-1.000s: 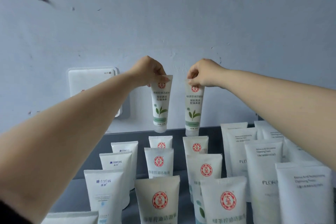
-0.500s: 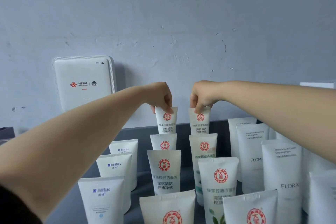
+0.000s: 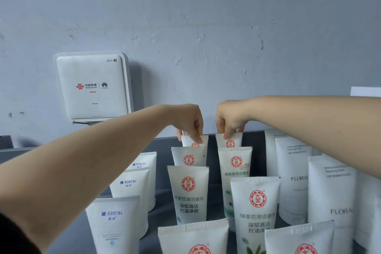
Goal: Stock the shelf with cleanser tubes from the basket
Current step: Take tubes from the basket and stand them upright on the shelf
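My left hand (image 3: 189, 122) pinches the crimped top of a white cleanser tube with a red round logo (image 3: 194, 140), standing at the back of the left red-logo row. My right hand (image 3: 229, 118) pinches the top of a second such tube (image 3: 229, 140) at the back of the neighbouring row. Both tubes stand upright on the dark grey shelf (image 3: 162, 210), mostly hidden behind the tubes in front. The basket is out of view.
Rows of upright white tubes fill the shelf: blue-lettered tubes (image 3: 115, 220) on the left, red-logo tubes (image 3: 188, 194) in the middle, FLORA tubes (image 3: 292, 177) on the right. A white WiFi router (image 3: 92, 86) hangs on the grey wall behind, left of my hands.
Both hands have lowered the two tubes from mid-air down behind the back of the red-logo rows; they now stand low, with only their tops showing.
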Available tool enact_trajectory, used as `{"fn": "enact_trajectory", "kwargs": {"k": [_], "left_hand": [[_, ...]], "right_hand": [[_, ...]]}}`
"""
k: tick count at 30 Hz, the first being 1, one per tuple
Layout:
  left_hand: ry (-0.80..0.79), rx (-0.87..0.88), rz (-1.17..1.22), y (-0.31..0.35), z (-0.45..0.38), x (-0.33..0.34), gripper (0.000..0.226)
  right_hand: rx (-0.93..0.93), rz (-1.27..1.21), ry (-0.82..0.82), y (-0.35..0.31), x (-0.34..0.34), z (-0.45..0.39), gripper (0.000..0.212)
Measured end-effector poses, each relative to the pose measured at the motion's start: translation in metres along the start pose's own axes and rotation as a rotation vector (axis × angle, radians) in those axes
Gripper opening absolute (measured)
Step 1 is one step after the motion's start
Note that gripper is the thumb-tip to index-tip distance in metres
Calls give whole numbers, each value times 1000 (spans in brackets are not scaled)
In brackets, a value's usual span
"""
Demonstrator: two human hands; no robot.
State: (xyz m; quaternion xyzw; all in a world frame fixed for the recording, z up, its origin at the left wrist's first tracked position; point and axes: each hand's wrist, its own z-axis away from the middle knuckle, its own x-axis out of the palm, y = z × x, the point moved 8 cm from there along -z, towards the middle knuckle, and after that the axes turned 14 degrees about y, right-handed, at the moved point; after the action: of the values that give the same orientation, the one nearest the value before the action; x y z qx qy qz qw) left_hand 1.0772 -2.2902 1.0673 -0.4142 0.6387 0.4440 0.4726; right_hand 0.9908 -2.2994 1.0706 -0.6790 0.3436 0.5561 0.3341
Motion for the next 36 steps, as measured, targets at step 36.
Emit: {"fn": "enact_trajectory", "kwargs": {"k": [36], "left_hand": [[439, -20, -145, 8, 116, -106, 17]], "right_hand": [[-102, -161, 472, -54, -101, 90, 7]]}}
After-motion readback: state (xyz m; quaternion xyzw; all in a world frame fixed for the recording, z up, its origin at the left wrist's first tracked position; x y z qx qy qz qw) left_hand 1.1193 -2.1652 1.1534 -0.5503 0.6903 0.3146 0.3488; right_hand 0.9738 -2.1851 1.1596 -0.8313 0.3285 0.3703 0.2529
